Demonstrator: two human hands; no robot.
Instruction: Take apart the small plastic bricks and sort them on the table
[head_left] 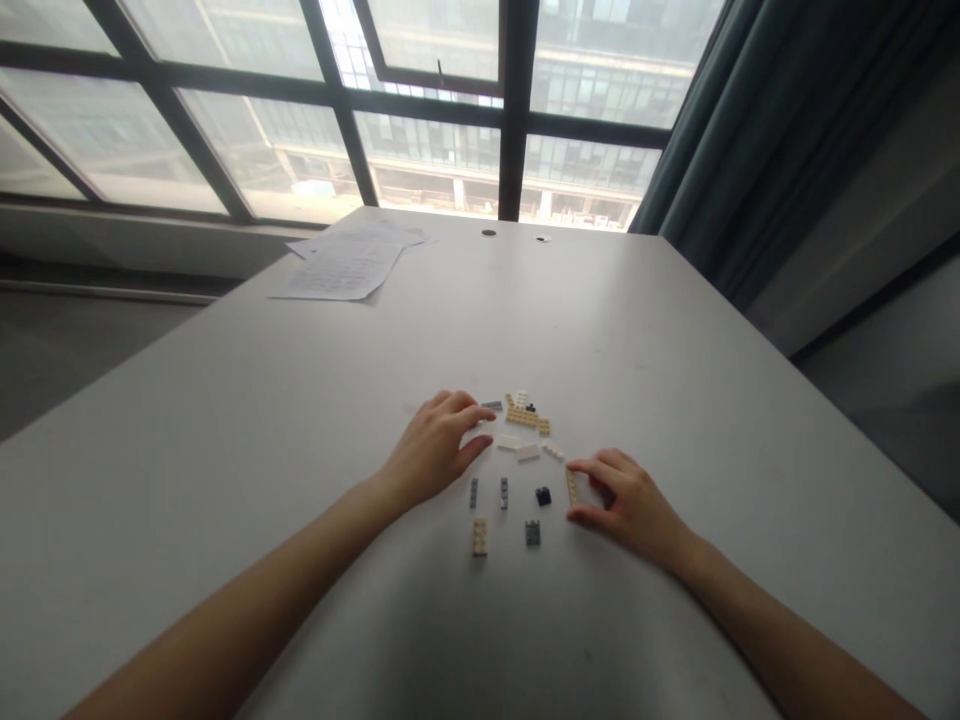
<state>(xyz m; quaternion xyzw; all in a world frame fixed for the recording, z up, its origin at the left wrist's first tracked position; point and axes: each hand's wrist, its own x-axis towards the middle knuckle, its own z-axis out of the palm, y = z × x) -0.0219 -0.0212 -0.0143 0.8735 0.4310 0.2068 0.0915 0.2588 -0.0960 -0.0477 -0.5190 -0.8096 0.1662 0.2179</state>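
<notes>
My right hand [622, 498] pinches a long, narrow tan building-brick plate [572, 486] by its two ends, between thumb and forefinger. To the left, my left hand [447, 440] has its thumb and fingers apart with nothing between them. Its fingertips are close to a grey plate [492, 405] and a white plate [509, 442]. Behind these lies a loose cluster of tan plates [523, 416]. Nearer to me are two narrow grey pieces [504, 493], a small black piece [544, 495], a tan studded plate [479, 536] and a dark grey piece [532, 533].
The pieces lie on a broad white table [300, 420]. Printed sheets of paper [341, 262] rest at its far left, and two small round fittings, one a dark disc [488, 233], are set near the far edge. Windows stand beyond, with a dark curtain [720, 130] at the right.
</notes>
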